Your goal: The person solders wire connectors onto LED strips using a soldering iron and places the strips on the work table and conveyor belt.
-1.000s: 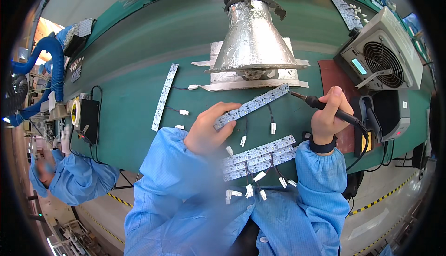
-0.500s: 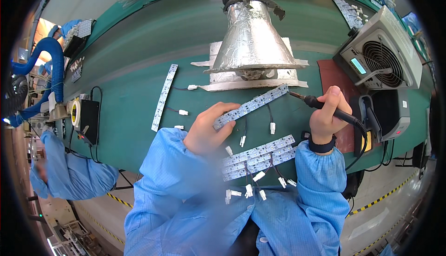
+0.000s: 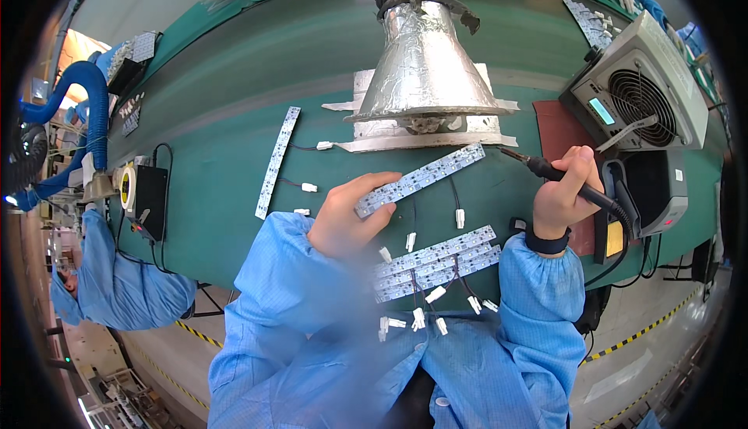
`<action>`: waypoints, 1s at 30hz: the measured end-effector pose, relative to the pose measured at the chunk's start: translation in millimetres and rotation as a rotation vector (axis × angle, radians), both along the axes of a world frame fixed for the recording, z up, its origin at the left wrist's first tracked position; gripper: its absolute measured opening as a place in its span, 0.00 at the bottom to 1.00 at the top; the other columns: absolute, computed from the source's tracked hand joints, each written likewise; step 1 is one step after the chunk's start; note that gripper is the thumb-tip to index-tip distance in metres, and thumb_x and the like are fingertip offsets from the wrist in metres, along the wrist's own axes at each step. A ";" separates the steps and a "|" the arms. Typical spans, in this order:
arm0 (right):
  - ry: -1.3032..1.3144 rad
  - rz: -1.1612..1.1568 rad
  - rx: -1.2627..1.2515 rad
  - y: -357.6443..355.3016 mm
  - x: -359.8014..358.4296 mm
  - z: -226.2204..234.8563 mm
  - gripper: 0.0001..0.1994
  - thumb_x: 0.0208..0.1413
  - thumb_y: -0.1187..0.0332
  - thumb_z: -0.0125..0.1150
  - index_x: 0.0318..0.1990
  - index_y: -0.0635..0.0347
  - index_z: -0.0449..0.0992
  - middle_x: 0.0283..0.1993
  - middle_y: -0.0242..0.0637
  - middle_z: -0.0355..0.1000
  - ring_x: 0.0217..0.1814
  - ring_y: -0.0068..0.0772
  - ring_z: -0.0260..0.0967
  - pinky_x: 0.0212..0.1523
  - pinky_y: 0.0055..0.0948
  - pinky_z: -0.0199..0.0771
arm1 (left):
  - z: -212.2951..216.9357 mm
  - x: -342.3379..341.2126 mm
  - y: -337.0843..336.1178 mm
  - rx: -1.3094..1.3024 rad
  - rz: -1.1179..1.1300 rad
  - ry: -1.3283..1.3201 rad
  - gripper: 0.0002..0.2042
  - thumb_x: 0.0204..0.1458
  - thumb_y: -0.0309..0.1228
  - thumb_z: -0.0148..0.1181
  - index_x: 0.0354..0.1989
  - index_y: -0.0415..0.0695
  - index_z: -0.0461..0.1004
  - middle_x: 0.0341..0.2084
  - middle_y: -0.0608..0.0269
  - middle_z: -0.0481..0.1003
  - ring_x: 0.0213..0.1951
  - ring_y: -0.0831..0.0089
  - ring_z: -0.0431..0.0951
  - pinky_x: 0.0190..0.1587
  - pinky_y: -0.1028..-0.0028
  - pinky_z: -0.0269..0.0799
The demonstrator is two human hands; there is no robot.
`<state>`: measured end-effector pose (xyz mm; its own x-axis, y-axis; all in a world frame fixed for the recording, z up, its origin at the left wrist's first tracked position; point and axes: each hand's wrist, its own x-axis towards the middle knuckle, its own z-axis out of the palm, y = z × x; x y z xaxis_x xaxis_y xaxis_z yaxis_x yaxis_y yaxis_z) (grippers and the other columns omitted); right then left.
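Note:
My left hand (image 3: 348,212) grips the near left end of a white LED circuit board strip (image 3: 432,176), thumb on one edge and fingers on the other. The strip slants up to the right, and two dark wires with white connectors (image 3: 460,218) hang from it. My right hand (image 3: 562,195) is closed around a black soldering iron (image 3: 555,172). Its tip points left and is a short way right of the strip's far end, apart from it. Close to my body lies a stack of similar strips (image 3: 436,261) with white plugs. Another strip (image 3: 278,162) lies to the left.
A foil-covered fume hood (image 3: 425,67) stands beyond the strip. On the right are a grey fan unit (image 3: 639,90), a black soldering station (image 3: 650,191) and a reddish mat (image 3: 552,129). A black box (image 3: 146,201) sits at left, near a co-worker's blue sleeve (image 3: 132,273).
My right hand has drawn the soldering iron to the right, away from the strip's end. My left hand and its strip have barely moved. A co-worker's gloved hand now shows at the upper right.

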<state>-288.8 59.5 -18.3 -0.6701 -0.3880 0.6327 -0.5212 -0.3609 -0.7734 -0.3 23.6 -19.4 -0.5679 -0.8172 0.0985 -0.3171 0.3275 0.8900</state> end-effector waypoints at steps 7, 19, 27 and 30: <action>-0.025 -0.085 0.002 -2.2 -3.1 0.0 0.23 0.68 0.64 0.51 0.18 0.67 0.69 0.20 0.33 0.64 0.24 0.20 0.59 0.26 0.23 0.55 | 1.0 10.7 1.1 0.174 0.033 0.166 0.18 0.56 0.25 0.60 0.54 0.32 0.75 0.38 0.55 0.82 0.36 0.77 0.79 0.41 0.78 0.73; 0.021 -0.106 0.007 -6.1 -2.7 -2.7 0.24 0.67 0.64 0.52 0.17 0.67 0.71 0.15 0.32 0.64 0.18 0.21 0.58 0.22 0.26 0.51 | -3.7 20.7 0.6 0.263 -0.077 0.279 0.19 0.58 0.32 0.61 0.53 0.30 0.75 0.29 0.56 0.82 0.19 0.87 0.64 0.21 0.83 0.57; -0.005 -0.051 0.051 -2.2 0.2 -2.7 0.24 0.68 0.63 0.52 0.18 0.67 0.68 0.20 0.30 0.63 0.24 0.20 0.58 0.27 0.24 0.55 | -1.2 20.8 0.3 0.271 -0.088 0.302 0.19 0.57 0.32 0.60 0.52 0.30 0.76 0.29 0.54 0.82 0.19 0.87 0.63 0.21 0.83 0.56; -0.005 -0.047 0.054 -2.7 -1.3 -4.4 0.24 0.68 0.63 0.52 0.18 0.67 0.68 0.20 0.30 0.63 0.24 0.19 0.59 0.27 0.23 0.55 | -0.2 18.2 -0.3 0.262 -0.080 0.248 0.18 0.57 0.31 0.60 0.52 0.30 0.76 0.30 0.54 0.82 0.23 0.84 0.71 0.25 0.82 0.65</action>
